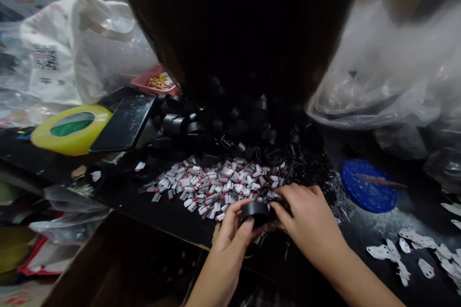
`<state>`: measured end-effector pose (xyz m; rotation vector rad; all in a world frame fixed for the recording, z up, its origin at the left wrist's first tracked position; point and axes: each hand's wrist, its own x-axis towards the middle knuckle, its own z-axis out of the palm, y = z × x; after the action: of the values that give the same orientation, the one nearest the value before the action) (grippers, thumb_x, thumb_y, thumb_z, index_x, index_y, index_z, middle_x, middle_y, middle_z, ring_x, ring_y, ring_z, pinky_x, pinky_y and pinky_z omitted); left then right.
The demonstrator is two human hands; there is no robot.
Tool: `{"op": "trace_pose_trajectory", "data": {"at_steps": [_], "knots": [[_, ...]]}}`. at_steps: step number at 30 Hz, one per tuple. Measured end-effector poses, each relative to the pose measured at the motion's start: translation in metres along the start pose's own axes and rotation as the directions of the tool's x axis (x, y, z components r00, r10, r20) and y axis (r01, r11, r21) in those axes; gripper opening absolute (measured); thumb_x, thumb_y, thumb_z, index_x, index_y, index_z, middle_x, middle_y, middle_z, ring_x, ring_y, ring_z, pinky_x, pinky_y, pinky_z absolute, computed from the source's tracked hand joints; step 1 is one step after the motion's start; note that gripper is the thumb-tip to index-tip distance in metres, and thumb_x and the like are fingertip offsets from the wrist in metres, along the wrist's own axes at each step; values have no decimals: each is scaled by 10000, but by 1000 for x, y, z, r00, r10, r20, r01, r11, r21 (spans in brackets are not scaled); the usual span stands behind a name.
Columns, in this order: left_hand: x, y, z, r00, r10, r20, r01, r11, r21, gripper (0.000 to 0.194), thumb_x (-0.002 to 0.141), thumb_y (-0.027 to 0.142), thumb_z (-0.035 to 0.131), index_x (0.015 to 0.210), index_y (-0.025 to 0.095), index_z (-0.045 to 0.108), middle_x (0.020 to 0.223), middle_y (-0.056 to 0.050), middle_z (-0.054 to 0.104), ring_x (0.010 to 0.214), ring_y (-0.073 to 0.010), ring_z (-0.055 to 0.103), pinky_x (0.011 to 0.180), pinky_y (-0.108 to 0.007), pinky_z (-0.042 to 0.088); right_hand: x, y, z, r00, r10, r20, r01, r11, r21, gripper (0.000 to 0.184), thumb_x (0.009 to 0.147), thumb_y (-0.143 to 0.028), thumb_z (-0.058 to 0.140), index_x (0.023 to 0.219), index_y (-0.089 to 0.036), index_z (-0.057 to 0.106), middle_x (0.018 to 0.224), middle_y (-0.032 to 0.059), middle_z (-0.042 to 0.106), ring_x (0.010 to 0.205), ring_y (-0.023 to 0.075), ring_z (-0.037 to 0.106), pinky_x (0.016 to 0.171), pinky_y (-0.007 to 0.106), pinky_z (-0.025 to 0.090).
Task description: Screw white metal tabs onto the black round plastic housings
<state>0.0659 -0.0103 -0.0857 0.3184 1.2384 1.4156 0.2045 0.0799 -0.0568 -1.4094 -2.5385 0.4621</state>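
My left hand (234, 235) is closed around a black round plastic part (255, 211), its thumb and fingers on the sides. Close by on the right, my right hand (306, 216) has its fingers bent down at the near edge of the small-part pile; whatever its fingertips pinch is too dark and small to name. Just beyond both hands spreads a heap of small grey cylinders with red ends (216, 184). Behind that heap lie many black ring-shaped plastic parts (176, 124), partly lost in shadow.
Left stand a yellow tape roll (72, 129), a dark phone-like slab (126, 122) and a red tray (154, 81) of small yellow pieces. Right are a blue lid (367, 187) with a thin stick and flat white pieces (389, 254). A large dark shape (237, 24) looms ahead.
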Motion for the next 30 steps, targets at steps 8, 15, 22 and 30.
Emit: {"op": "trace_pose_trajectory", "data": {"at_steps": [8, 15, 22, 30], "knots": [[7, 2, 10, 997, -64, 48, 72, 978, -197, 270, 851, 295, 635, 1115, 261, 593, 1169, -29, 629, 1084, -211, 612, 954, -342, 501, -3, 4, 0, 1000, 21, -3, -21, 995, -94, 103, 905, -197, 519, 872, -203, 616, 856, 14, 679, 813, 187, 617, 779, 351, 303], [-9, -2, 1, 995, -101, -15, 96, 975, -200, 353, 840, 310, 651, 1181, 283, 565, 1161, -25, 653, 1049, -183, 625, 950, -301, 488, 6, -11, 2, 999, -29, 42, 35, 988, -151, 131, 898, -183, 525, 972, -201, 631, 912, 54, 680, 857, 238, 614, 783, 384, 282], [-8, -3, 3, 998, -68, 14, 69, 978, -198, 287, 876, 305, 607, 1155, 246, 578, 1174, -54, 625, 1078, -209, 621, 931, -325, 508, 6, 3, 2, 999, 47, 6, -46, 994, -104, 108, 882, -162, 509, 895, -156, 616, 876, 80, 692, 827, 263, 626, 786, 413, 301], [-9, -3, 11, 994, -74, 84, 94, 961, -259, 254, 882, 291, 602, 1132, 244, 604, 1183, -51, 627, 1120, -234, 606, 968, -381, 497, -22, -2, -8, 994, 110, -3, -106, 965, 240, 51, 874, -276, 571, 868, -249, 614, 847, -29, 687, 791, 178, 592, 724, 302, 404]]}}
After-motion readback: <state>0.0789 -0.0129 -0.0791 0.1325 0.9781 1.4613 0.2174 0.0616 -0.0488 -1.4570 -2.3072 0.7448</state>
